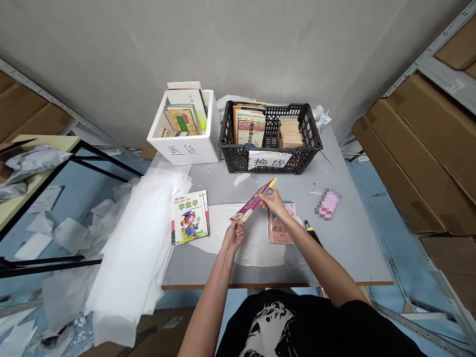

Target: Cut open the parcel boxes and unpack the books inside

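Observation:
Above the middle of the table, a purple book point(250, 205) with a yellow end is held tilted, its narrow side facing me. My left hand point(235, 235) is closed on its lower left end. Near the upper right end, my right hand point(273, 202) grips it between thumb and fingers. Under my right forearm lies a pink book point(279, 230), partly covered by the arm. To the left, a small stack of books has a children's book point(190, 218) with a cartoon figure on top.
A white foam box point(186, 148) and a black plastic crate point(269, 163), both holding books, stand at the back. White foam sheets point(130, 248) hang over the left edge. A black-handled cutter point(311, 231) and a blurred pink object point(327, 204) lie on the right.

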Action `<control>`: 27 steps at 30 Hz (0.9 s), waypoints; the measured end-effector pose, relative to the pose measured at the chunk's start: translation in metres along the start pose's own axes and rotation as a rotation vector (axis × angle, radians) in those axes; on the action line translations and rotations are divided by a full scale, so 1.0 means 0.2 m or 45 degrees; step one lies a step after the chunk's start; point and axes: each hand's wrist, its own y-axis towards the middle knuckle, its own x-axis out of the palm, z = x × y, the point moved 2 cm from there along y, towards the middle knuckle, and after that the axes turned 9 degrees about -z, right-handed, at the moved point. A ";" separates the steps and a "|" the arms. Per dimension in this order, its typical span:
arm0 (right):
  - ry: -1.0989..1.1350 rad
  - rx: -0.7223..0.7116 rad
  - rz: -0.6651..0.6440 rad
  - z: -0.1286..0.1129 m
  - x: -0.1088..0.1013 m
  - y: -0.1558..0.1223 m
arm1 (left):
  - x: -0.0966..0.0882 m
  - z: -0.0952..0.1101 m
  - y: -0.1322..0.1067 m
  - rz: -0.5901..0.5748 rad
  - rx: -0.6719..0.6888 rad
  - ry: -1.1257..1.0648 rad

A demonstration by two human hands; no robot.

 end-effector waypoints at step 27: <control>-1.023 0.691 0.346 0.58 -0.62 -0.14 | 0.03 -0.24 -0.07 -0.360 0.368 2.250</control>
